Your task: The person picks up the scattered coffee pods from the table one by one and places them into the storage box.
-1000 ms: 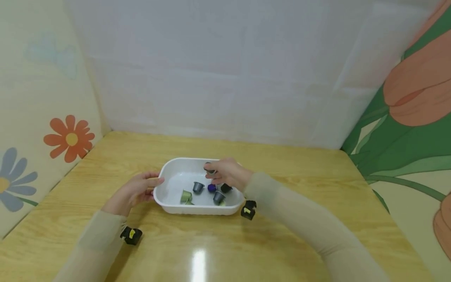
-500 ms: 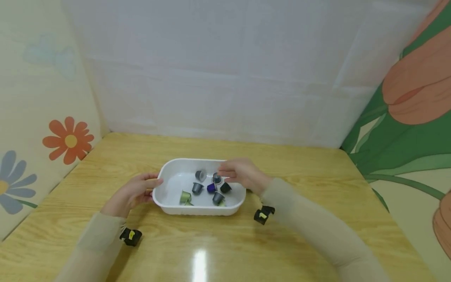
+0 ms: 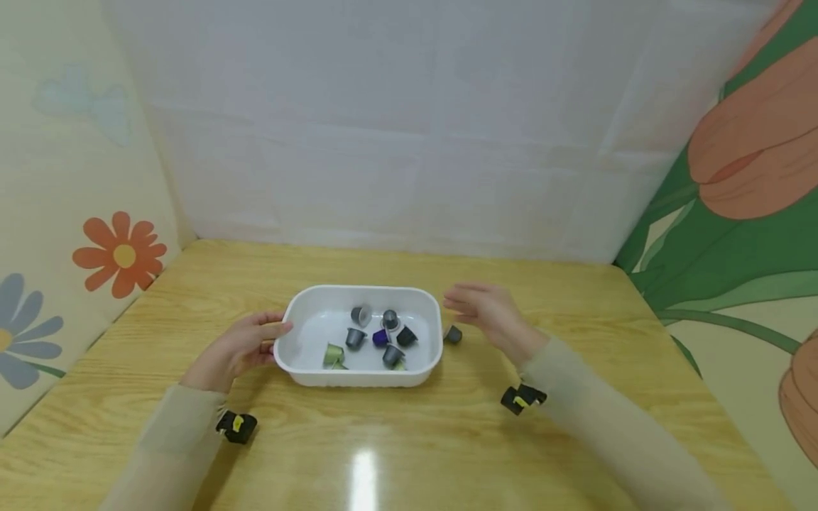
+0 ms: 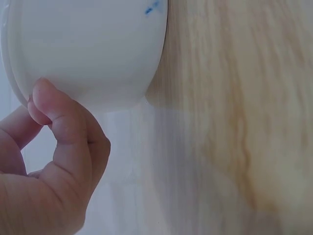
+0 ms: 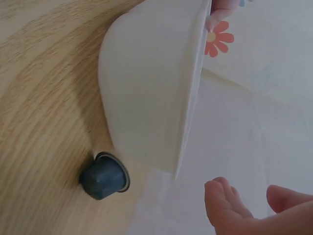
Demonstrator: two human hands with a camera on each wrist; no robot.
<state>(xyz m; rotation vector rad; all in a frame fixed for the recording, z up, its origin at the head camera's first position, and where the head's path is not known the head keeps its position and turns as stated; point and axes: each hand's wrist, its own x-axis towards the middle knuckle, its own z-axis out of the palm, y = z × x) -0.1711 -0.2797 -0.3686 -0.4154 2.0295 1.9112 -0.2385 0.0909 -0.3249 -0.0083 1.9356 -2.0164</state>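
A white oval-cornered tub [image 3: 359,380] stands on the wooden table, holding several coffee capsules. Among them are a green capsule [image 3: 334,353], a purple capsule [image 3: 380,338], a black capsule [image 3: 406,336] and some grey ones. My left hand [image 3: 246,346] grips the tub's left end, thumb at the rim and fingers against the outer wall. Just right of the tub, a dark grey capsule [image 3: 453,334] lies on its side on the table. My right hand [image 3: 491,316] hovers beside and above that capsule, fingers extended and holding nothing; the right wrist view shows a gap between them.
The wooden table [image 3: 409,440] extends around the tub on every side. Behind it hangs a white cloth [image 3: 409,128]. Flower-patterned panels [image 3: 121,255] stand at left and right. Each wrist wears a black strap-on device [image 3: 238,427].
My right hand let go of a grey capsule inside the tub and moved right, out past the rim. The loose capsule outside has come into sight. The left hand stays on the tub.
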